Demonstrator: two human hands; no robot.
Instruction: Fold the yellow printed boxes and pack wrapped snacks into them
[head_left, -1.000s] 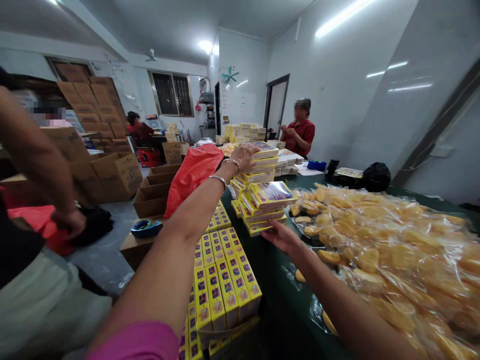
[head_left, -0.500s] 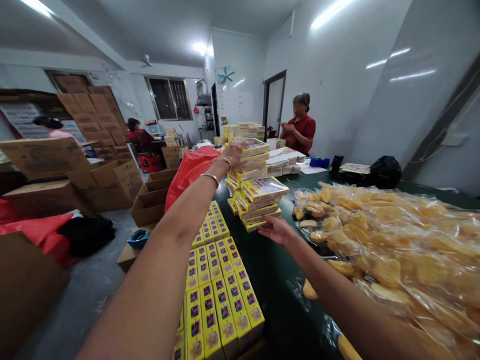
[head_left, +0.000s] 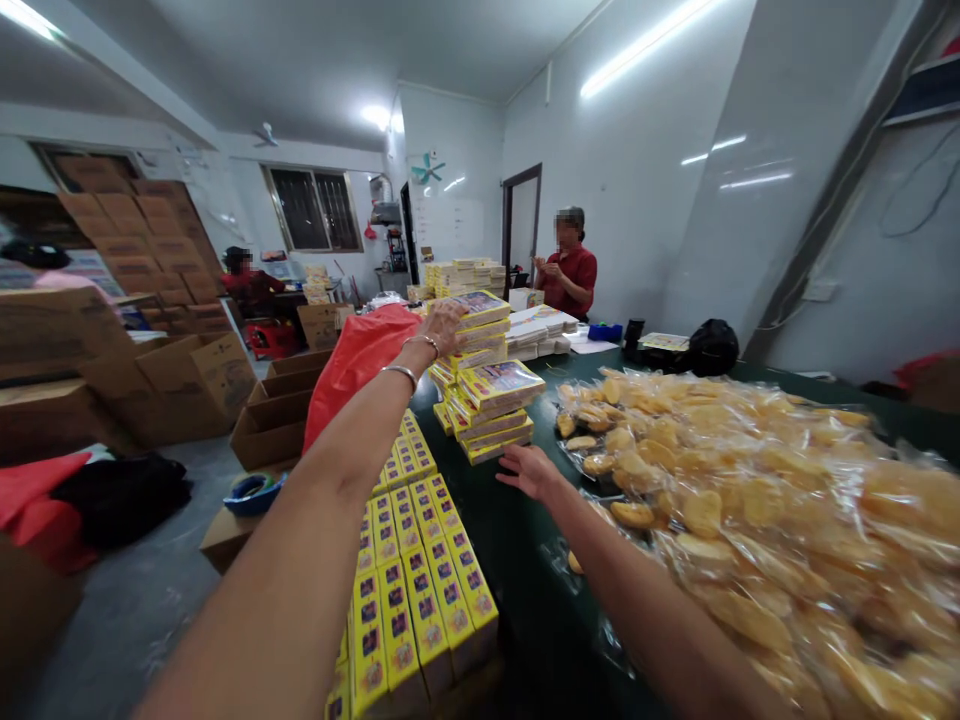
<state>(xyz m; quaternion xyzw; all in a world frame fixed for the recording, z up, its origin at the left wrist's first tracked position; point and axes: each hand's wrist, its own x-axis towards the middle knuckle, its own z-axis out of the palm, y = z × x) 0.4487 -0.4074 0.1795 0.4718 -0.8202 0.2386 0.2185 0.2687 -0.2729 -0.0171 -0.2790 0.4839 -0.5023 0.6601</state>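
Note:
My left hand (head_left: 444, 328) rests against the left side of the taller stack of yellow boxes (head_left: 481, 310), fingers bent over its upper boxes. Nearer to me, a shorter stack of yellow boxes (head_left: 499, 385) leans unevenly on the dark green table (head_left: 525, 560). My right hand (head_left: 529, 470) is just below and right of that shorter stack, fingers apart, holding nothing. Rows of upright yellow boxes (head_left: 420, 590) stand packed together below my left forearm.
Bagged yellow rounds (head_left: 735, 500) cover the table's right side. A red cloth (head_left: 356, 355) and open cartons (head_left: 262, 425) are at the left. A person in red (head_left: 574, 275) stands behind white flat stacks (head_left: 536, 330).
The view has turned right, so most things sit further left. My right hand has drawn slightly down from the shorter stack; my left hand remains at the taller one.

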